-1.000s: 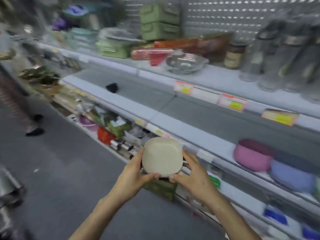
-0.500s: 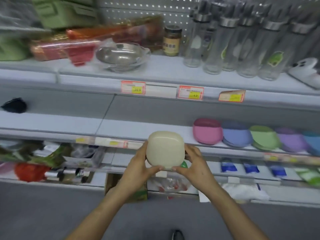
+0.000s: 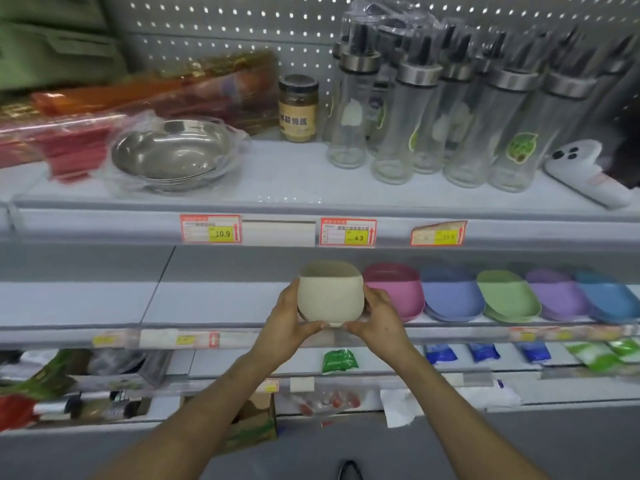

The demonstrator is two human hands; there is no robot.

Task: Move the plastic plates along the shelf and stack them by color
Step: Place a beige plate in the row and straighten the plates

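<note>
Your left hand point(image 3: 287, 320) and right hand point(image 3: 381, 317), both clamped on the cream square plastic plate stack point(image 3: 330, 299), have brought it beside the pink plastic plates point(image 3: 398, 292) (ready, I'd judge, to set down).

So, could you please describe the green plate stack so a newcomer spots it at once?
Find the grey middle shelf under the red-and-yellow price tags. Five stacks of coloured plastic plates rest on its right half. The pale green stack sits in the middle, between a blue stack and a purple one: the only green there.
</note>
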